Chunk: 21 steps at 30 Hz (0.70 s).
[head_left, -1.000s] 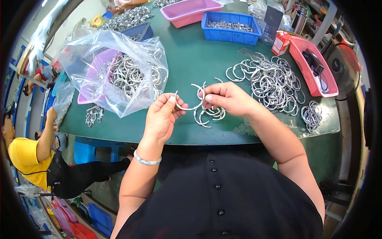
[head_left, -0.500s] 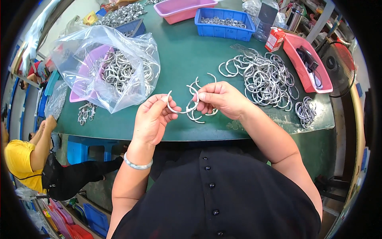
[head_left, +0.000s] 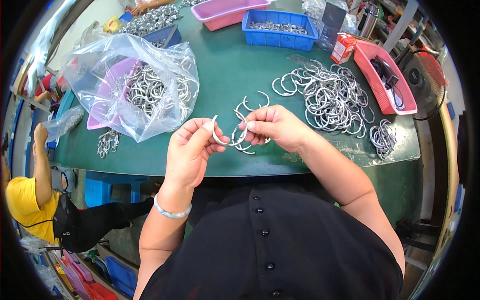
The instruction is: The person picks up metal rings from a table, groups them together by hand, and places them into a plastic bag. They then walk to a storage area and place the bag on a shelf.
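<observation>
In front of me, both hands hold a silver metal ring, spread into two curved halves that appear joined at the bottom. My left hand pinches the left half between thumb and fingers. The right half is gripped by my right hand. Several loose curved metal pieces lie on the green table just beyond and beneath my fingers, partly hidden. To the right of my right hand spreads a large heap of open metal rings. A clear plastic bag with many curved metal pieces stands left of my hands.
A small ring pile lies near the right table edge. Beyond are a blue bin, a pink bin, a red carton, a pink basket and a fan. A person in yellow is at left.
My right hand has shifted slightly left and down, and the two ring halves have tilted a little. The person at left has raised a hand with a plastic bag.
</observation>
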Motion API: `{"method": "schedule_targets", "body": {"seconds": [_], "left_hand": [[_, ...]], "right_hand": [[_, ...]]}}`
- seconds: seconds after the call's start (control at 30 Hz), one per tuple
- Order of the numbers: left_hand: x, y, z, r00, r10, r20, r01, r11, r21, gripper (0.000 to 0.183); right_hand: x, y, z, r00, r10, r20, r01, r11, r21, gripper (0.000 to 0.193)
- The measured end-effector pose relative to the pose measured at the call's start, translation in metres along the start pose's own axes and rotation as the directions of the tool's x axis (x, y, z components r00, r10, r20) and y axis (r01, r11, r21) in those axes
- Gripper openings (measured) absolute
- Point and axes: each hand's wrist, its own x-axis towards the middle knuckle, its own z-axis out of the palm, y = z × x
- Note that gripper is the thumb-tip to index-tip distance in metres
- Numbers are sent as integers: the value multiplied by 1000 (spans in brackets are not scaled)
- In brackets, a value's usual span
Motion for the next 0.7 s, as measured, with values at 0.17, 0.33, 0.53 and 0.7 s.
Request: {"method": "schedule_targets", "body": {"seconds": [0.17,0.33,0.53,0.7], "left_hand": [[-2,2,5,999,42,15,-43,998,47,11],[-2,3,7,998,57,19,-58,997,59,10],[0,0,8,997,65,41,-68,995,79,11],[6,1,3,1000,-1,8,1,999,37,12]], "right_hand": [[0,3,-1,999,-37,26,38,999,-22,17],[-1,4,0,997,-69,33,70,997,-26,18],[-1,4,4,993,-110,39,113,989,-99,19],[-1,2,5,999,-1,-42,-5,992,-125,16]]}}
